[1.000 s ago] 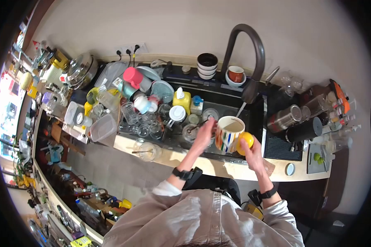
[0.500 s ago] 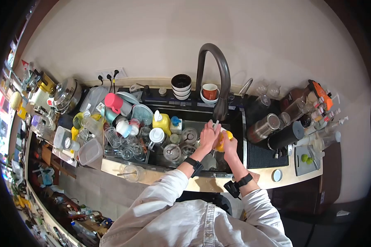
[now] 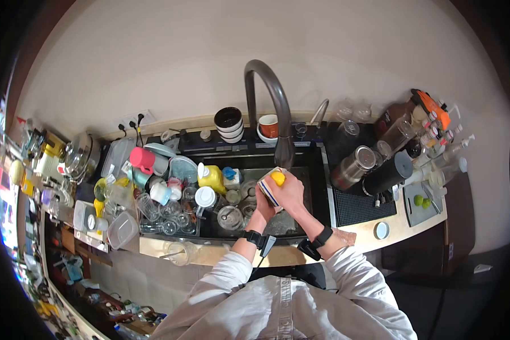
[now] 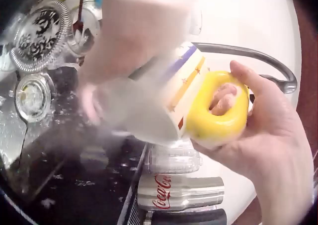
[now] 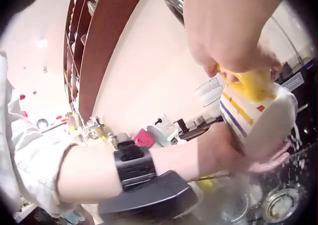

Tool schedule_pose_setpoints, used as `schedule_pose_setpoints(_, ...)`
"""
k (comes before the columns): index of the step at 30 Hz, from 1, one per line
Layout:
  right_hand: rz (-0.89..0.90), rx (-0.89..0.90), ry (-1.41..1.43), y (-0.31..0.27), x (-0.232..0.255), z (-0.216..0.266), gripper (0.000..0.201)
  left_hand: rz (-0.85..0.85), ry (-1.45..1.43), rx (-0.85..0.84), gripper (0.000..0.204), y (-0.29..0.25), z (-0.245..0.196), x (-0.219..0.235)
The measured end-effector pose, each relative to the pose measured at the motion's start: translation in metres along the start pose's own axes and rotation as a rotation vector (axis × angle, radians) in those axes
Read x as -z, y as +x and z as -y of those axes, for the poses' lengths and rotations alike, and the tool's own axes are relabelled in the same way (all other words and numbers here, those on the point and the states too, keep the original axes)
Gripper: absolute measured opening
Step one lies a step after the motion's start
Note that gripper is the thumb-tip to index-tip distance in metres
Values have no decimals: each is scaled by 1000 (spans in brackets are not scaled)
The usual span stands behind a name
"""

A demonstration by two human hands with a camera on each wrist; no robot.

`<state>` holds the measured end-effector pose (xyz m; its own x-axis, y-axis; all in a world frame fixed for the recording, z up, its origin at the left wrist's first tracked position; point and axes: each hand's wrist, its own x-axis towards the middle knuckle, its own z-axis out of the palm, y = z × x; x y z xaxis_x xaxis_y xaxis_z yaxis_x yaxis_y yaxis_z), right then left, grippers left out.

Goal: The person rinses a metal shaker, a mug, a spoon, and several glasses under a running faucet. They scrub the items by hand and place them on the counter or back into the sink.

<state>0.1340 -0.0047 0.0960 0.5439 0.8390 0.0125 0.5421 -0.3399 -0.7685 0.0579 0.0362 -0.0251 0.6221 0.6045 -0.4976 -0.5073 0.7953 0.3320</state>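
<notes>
A white mug [image 3: 267,190] with coloured stripes and small stars is held tilted over the sink, just below the faucet spout [image 3: 284,152]. My right hand [image 3: 292,194] grips its thick yellow handle [image 4: 203,116], fingers passing through the loop. Against the side of the mug lies my left hand [image 3: 262,209]. In the right wrist view its straight fingers [image 5: 271,161] reach past the edge of the mug's pale base. Wet drops show beside the base there. The left wrist view has the left hand large and blurred, partly covering the mug.
Glassware, a yellow pump bottle [image 3: 211,178] and a white-lidded jug [image 3: 204,197] crowd the sink's left side. Stacked bowls [image 3: 230,126] and an orange cup [image 3: 269,127] stand behind. At the right are a steel tumbler [image 3: 354,167], a black cylinder [image 3: 388,173] and a ribbed mat [image 3: 364,209].
The mug has gone from upright near the sink's front edge to tilted below the faucet. My left hand has moved from its far side to underneath, while my right hand keeps the handle.
</notes>
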Motion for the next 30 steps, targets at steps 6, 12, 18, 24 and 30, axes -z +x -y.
schedule_pose_setpoints(6, 59, -79, -83, 18, 2, 7, 54, -49, -101, -10, 78, 12, 7, 3)
schedule_pose_setpoints(12, 52, -74, 1, 26, 5, -26, 38, -170, 33, -163, 62, 29, 17, 13)
schedule_pose_setpoints(18, -173, -199, 597, 38, -22, -112, 24, -486, -21, -122, 45, 104, 46, 69)
schedule_pose_setpoints(24, -51, -446, 1005, 15, -4, -92, 25, -68, -466, -103, 53, -2, 30, -31)
schedule_pose_setpoints(30, 40, -390, 975, -8, 6, -85, 16, 40, -406, -65, 53, -11, 22, -15)
